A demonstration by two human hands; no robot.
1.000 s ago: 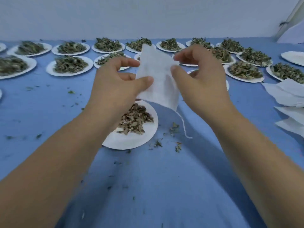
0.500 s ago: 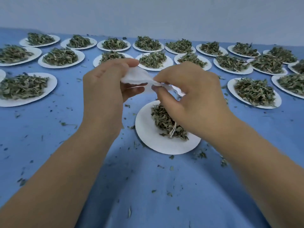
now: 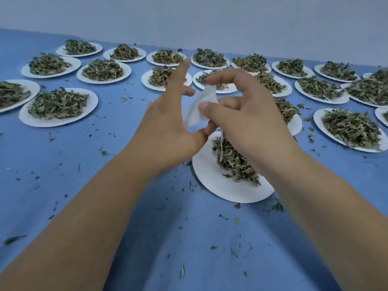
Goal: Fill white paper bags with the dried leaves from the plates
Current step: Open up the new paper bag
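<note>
Blue cloth (image 3: 147,248): spread over the whole table, from the near edge to the far one.
Leaf crumbs (image 3: 182,271): scattered over the cloth, thickest around the near plate.
Near plate (image 3: 210,179): white, set flat just right of centre, partly hidden under the right wrist.
Dried leaves (image 3: 235,164): heaped on the right half of the near plate; the left half is left bare.
String (image 3: 221,143): thin and white, hung from the bag down onto the heap.
Left hand (image 3: 168,131): held above the near plate's far left rim, fingers straight and spread, thumb laid low toward the right hand; whether the bag is touched by it cannot be told.
Right hand (image 3: 247,122): held close beside the left, fingers curled, thumb pressed onto the bag, which is pinched.
White paper bag (image 3: 199,108): held in the air between the two hands, above the near plate, crumpled, one corner pointed up.
Other plates (image 3: 52,123): many, white, each heaped with leaves, set in rows across the far half of the table.
Wall (image 3: 189,17): pale and plain, behind the far edge.
</note>
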